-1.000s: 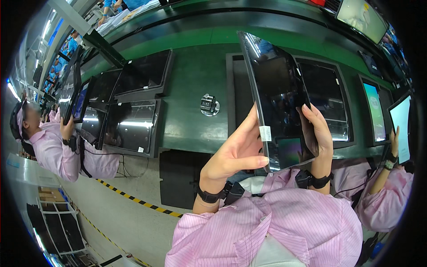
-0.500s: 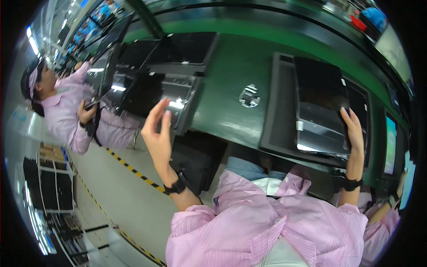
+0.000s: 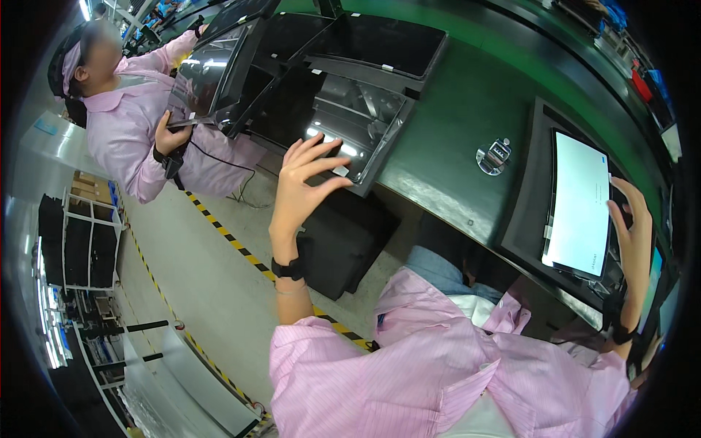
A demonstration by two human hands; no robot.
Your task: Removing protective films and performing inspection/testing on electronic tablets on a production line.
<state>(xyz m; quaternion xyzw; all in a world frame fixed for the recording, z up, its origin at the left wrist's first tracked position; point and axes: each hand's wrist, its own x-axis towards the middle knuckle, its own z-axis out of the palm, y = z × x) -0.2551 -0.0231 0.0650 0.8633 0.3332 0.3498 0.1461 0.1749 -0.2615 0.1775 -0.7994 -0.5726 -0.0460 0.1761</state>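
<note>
Raised at the middle left, my left hand is open and empty, its fingers spread. It appears over the near edge of a glossy dark panel partly covered by clear film. At the right, my right hand is beside the long right edge of a tablet. Its thumb and forefinger stand apart, with the tips at or very near that edge. The tablet's screen is lit pale white, and a small white tab shows on its left edge. Beneath it is a dark grey tray.
A small shiny clear-and-silver object lies on the green tabletop. More dark panels lie at the back left. A co-worker in pink stands there, holding a glossy panel. Striped tape marks the floor.
The tablet's screen has gone from dark to lit. My right hand has shifted slightly off its face to the edge. My left hand's fingers have spread; the whole view has swung left.
</note>
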